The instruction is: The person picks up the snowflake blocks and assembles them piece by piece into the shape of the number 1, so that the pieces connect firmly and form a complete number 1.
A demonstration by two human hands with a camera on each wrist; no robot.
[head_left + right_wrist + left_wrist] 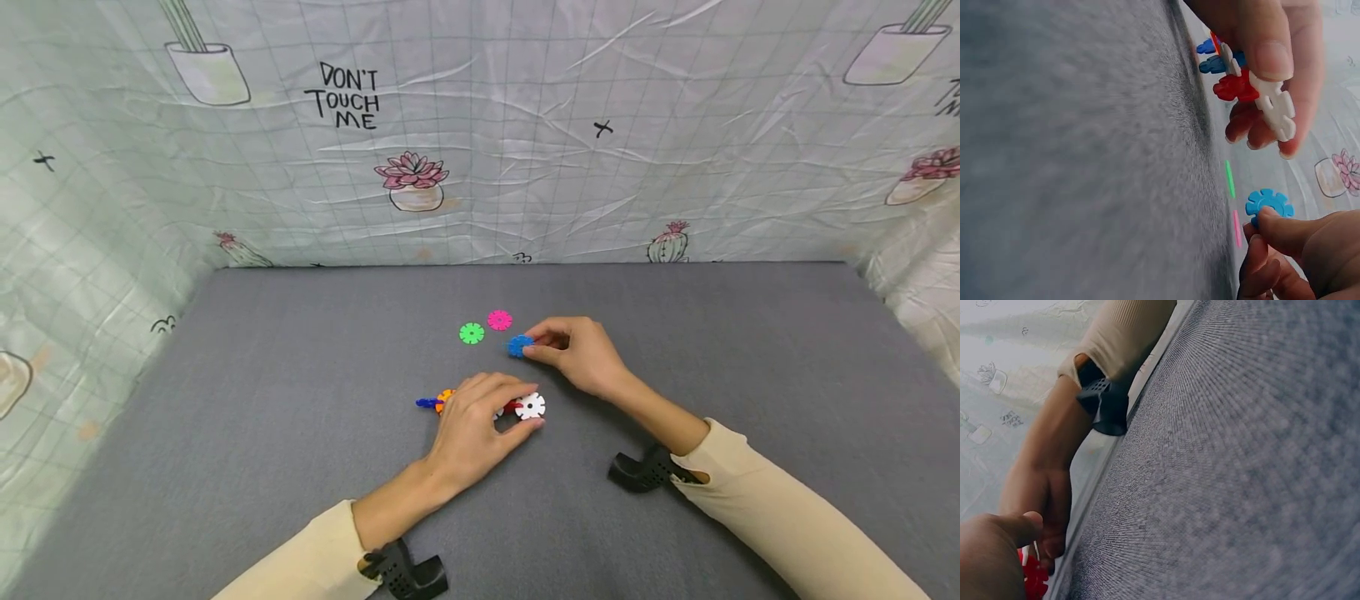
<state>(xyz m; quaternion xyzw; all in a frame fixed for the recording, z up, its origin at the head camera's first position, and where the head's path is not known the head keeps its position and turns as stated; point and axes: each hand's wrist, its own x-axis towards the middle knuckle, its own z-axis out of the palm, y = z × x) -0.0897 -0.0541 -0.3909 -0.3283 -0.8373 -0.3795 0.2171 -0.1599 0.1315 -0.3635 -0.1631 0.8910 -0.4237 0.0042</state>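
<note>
We see the left hand curled over a chain of discs, its thumb and forefinger close about the white disc at the right-hand end. That grip seems meant to steady the whole chain while leaving the white disc's notched edge bare beyond the fingertips. Just behind the white disc, on the palm side of those fingers, sits the red disc, set crosswise into it; such crossing probably comes from notch pushed into notch. At the far end, past the knuckles, we find the orange disc and the dark blue disc sticking out, most likely because the chain is longer than the hand covers. Our right hand pinches the light blue disc narrowly by one edge, thumb on its face, which we judge keeps the opposite notches free. Just beyond those right fingertips, the green disc and the pink disc lie flat on the table, apart from each other, presumably spread so either can be picked singly. Whether the chain touches the cloth under the left fingers, we cannot tell.
</note>
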